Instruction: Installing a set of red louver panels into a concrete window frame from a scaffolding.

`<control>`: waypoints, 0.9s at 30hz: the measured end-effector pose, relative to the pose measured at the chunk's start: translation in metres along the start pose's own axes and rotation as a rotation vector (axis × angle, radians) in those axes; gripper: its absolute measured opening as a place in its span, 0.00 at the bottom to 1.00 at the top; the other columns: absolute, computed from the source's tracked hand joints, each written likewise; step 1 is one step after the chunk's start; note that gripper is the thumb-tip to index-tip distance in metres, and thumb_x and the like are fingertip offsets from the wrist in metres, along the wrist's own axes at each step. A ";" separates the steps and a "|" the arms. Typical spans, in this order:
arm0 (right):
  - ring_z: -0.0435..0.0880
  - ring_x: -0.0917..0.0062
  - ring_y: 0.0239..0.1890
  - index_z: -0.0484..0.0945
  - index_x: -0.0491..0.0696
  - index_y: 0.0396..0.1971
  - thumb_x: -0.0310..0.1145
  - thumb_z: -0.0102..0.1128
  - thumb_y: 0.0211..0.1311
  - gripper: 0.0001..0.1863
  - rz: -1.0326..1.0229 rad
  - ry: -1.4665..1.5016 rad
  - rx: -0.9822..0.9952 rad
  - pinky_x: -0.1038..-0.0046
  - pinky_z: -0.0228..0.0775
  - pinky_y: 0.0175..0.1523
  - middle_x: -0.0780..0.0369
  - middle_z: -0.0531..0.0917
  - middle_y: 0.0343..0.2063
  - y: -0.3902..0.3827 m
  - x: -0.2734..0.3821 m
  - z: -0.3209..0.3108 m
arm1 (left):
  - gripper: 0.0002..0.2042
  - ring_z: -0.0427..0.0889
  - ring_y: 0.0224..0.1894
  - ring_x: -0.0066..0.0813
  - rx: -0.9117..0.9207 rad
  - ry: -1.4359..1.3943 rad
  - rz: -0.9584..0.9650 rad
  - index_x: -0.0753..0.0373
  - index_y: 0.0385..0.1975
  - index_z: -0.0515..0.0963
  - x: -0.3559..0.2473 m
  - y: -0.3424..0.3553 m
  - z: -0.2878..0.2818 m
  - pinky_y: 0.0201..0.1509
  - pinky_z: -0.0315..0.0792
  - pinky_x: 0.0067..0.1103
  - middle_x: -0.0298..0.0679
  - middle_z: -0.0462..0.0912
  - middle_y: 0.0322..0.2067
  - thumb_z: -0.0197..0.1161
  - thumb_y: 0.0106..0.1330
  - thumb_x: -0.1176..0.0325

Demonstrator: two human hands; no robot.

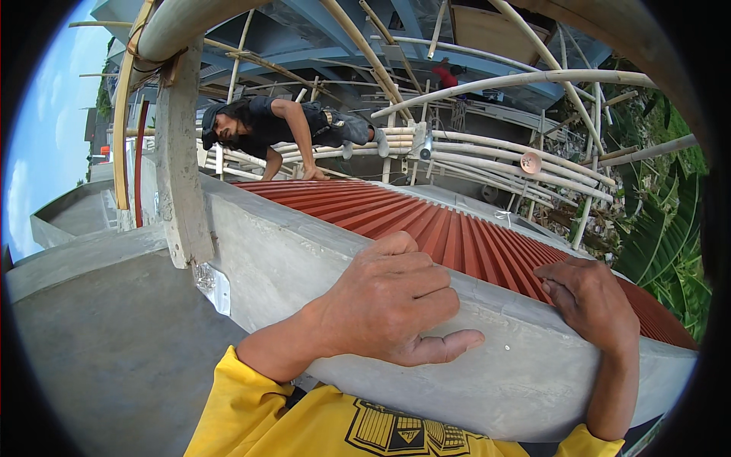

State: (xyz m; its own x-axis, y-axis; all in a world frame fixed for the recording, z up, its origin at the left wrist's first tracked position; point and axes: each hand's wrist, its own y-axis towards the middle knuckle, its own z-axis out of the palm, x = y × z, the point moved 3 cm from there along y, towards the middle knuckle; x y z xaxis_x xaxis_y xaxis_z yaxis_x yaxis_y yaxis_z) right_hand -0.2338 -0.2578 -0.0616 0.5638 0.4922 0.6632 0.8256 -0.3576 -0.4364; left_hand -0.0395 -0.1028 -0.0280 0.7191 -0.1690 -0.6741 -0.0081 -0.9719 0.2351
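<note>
My left hand [403, 305] is closed over the near side of a grey concrete wall [278, 263], its thumb sticking out to the right. Whatever its curled fingers may hold is hidden beneath it. To the right, my right hand [594, 301] rests over the wall's top edge, fingers loosely bent and a little apart. Its fingertips reach the rim of a red corrugated sheet [426, 225], which lies along the far side of the wall. At the sheet's far left end, a co-worker [259, 126] in a dark shirt and cap leans over, one hand [314, 174] at its edge.
A concrete-crusted upright post [181, 167] stands at the left, with a crumpled silvery packet [213, 286] at its foot. Bamboo scaffolding [495, 156] spans the space beyond the sheet. Another person in red [448, 75] is farther back. Green leaves [670, 228] crowd the right side.
</note>
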 end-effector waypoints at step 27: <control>0.85 0.59 0.30 0.83 0.37 0.35 0.22 0.63 0.52 0.09 -0.075 -0.007 -0.029 0.65 0.77 0.37 0.50 0.85 0.28 0.003 0.000 0.000 | 0.17 0.63 0.16 0.23 -0.007 0.024 -0.008 0.54 0.13 0.73 0.000 -0.002 -0.001 0.26 0.57 0.21 0.27 0.65 0.12 0.76 0.49 0.56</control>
State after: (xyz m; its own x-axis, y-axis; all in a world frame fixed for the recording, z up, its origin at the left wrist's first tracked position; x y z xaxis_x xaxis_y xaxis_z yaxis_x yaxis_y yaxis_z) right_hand -0.2316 -0.2586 -0.0630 0.5006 0.5238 0.6892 0.8646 -0.3424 -0.3678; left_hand -0.0390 -0.1011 -0.0279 0.7354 -0.1573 -0.6591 0.0023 -0.9721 0.2345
